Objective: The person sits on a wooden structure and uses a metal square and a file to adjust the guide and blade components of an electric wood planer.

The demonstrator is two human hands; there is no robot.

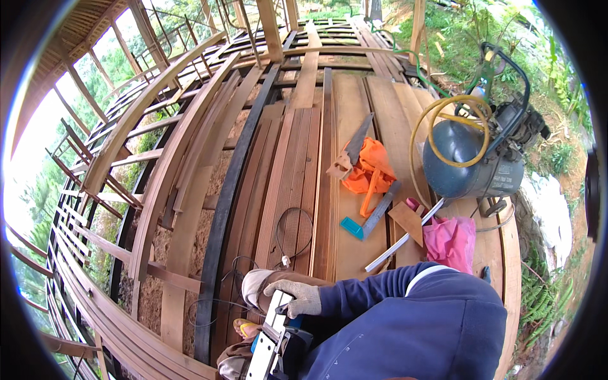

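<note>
My right hand [300, 299], in a grey-beige glove, is closed on the upper end of what looks like an electric planer [263, 354]. Its long silver sole is turned up, with a dark gap across it and blue parts at its side. The planer stands tilted between my bent legs, near a foot in a yellow sandal [244, 327]. The lower end runs out at the bottom edge. My left hand does not show. A black cable [235, 266] loops over the boards beside my leg, and another cable coil [295, 237] with a white plug lies farther off.
On the boards ahead to the right lie a handsaw [359, 140], orange cloth [373, 166], a teal-handled square [353, 228], a wood offcut [407, 221], a white strip [386, 254] and a pink bag [451, 242]. Beyond stands an air compressor [453, 168]. Gaps open between beams [244, 164] at left.
</note>
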